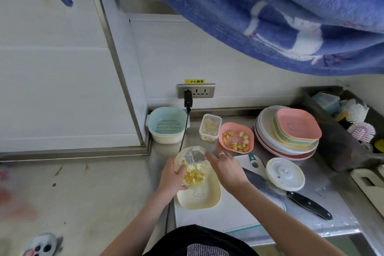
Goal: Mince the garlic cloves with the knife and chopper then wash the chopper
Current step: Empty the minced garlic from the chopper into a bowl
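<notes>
Head view: emptying step, judged. Left hand (172,178) grips the clear chopper bowl (192,165), tilted over the yellow dish (199,195) at lower centre, minced garlic (192,177) inside. Right hand (225,169), fingers straight and holding nothing, touches the bowl's rim. Knife (291,194) and chopper lid (285,173) lie to the right. Next move likely calls for scraping the garlic out, then washing.

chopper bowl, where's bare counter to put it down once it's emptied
Bare steel lies right of the knife and chopper lid. Bare cutting board shows below the cream dish. The back is crowded: colander, container, pink bowl, plate stack.
</notes>
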Demonstrator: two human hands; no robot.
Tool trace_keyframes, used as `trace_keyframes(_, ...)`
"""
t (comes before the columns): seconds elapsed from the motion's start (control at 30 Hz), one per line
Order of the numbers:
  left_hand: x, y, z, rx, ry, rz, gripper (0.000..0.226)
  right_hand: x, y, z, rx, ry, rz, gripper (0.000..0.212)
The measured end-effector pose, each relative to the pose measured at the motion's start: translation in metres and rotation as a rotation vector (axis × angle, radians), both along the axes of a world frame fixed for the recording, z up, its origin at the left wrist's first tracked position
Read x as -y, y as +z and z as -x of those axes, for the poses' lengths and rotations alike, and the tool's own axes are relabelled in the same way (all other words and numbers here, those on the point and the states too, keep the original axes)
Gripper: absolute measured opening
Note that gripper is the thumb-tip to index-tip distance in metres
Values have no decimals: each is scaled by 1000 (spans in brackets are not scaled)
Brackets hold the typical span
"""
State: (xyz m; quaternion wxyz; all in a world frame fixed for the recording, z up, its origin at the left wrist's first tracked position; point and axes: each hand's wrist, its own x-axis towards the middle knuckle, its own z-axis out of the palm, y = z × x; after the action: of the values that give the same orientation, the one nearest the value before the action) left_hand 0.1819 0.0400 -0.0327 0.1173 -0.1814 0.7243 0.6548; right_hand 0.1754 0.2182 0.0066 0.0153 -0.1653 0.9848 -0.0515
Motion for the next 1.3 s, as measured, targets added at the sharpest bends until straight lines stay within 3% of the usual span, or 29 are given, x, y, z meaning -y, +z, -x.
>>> trace_keyframes(0.23,1,4,8,-31,39,12,18,-3,-17,-26,186,47,-95,53)
trace_keyframes(0.5,-4,4,5,-30,11,-32,11,-16,-1,7,61,-15,-72,76)
trace_keyframes(0.73,-4,11,9,-68,15,-17,14,-12,-30,-23,162,-11,-81,61)
trace_keyframes(0.9,-1,3,6,-56,-10,-1,10,-10,-26,-13,41,-56,-38,66)
trace_keyframes(1.2,2,-4,8,-28,32,-37,18,-5,-44,-37,203,-1,-32,63)
trace_keyframes(1.3,2,-7,6,-7,26,-65,19,-5,-40,-24,114,-85,-55,63)
